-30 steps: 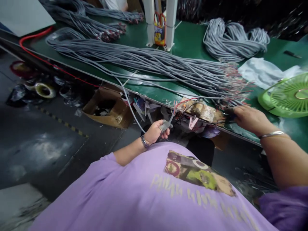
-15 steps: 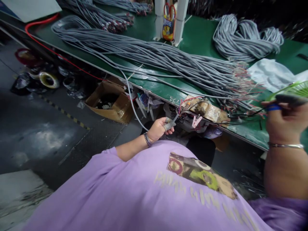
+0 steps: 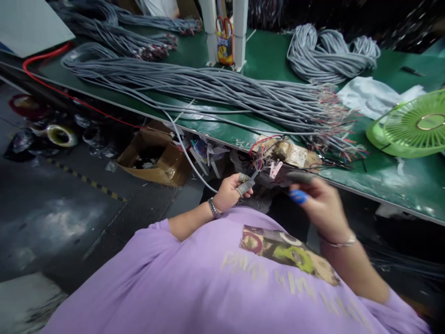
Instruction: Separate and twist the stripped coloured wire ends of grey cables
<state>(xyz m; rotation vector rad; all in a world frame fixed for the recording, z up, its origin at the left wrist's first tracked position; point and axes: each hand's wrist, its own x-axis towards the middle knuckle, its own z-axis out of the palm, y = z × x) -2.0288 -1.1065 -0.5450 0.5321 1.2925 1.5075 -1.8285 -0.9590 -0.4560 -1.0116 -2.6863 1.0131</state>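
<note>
Left hand (image 3: 230, 192) pinching thin grey cable (image 3: 187, 155) near stripped coloured wires (image 3: 257, 162). Right hand (image 3: 318, 204) closed around dark blue-tipped tool (image 3: 298, 188), blurred. Could nick wires if misaligned.

Green bench top (image 3: 278, 53) running corner to corner, and it's loaded: a long sheaf of grey cables (image 3: 194, 86) laid along it, stripped coloured ends fanning near the front edge. A coiled grey bundle (image 3: 330, 53) sits further back, white cloth (image 3: 371, 95) beside it, a green fan (image 3: 413, 125) lying at the right, two white posts (image 3: 224, 32) standing behind.
</note>
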